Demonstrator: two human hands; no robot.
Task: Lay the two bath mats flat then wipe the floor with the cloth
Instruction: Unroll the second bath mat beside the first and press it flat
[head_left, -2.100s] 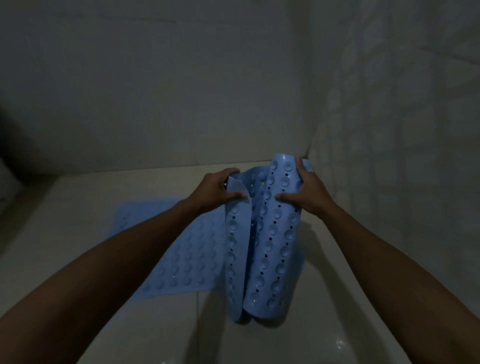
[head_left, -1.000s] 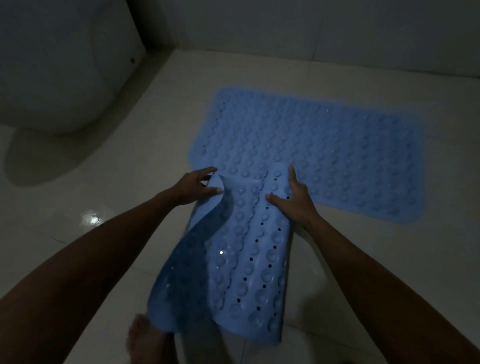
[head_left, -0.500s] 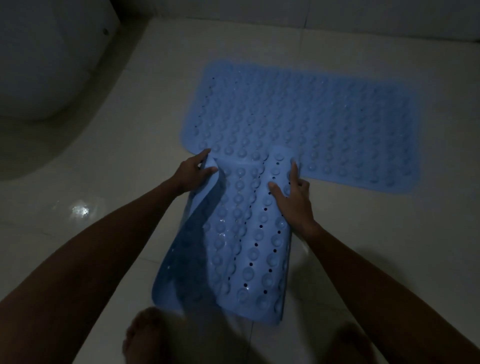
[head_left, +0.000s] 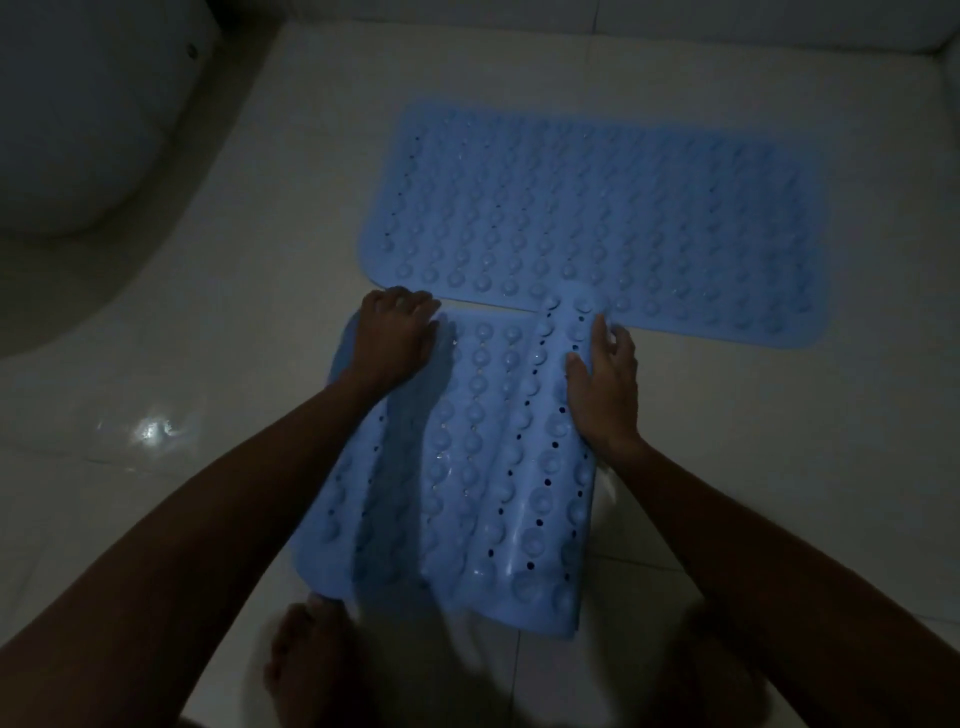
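Note:
One blue studded bath mat (head_left: 623, 218) lies flat on the pale tiled floor (head_left: 260, 322), long side across the view. A second blue bath mat (head_left: 483, 467) lies lengthwise toward me, still curved, its far right corner overlapping the first mat's near edge. My left hand (head_left: 392, 338) presses palm-down on its far left corner. Gripping the raised right edge near the far end is my right hand (head_left: 605, 384). No cloth is visible.
A white toilet bowl (head_left: 88, 119) stands at the upper left. The wall base (head_left: 675, 31) runs along the top. My bare foot (head_left: 306, 660) is at the bottom, just left of the second mat's near edge. The room is dim.
The camera tilted from the wall down to the floor. The second mat came down from mid-air and spread wider. My left hand went from pinching its edge to pressing flat on it.

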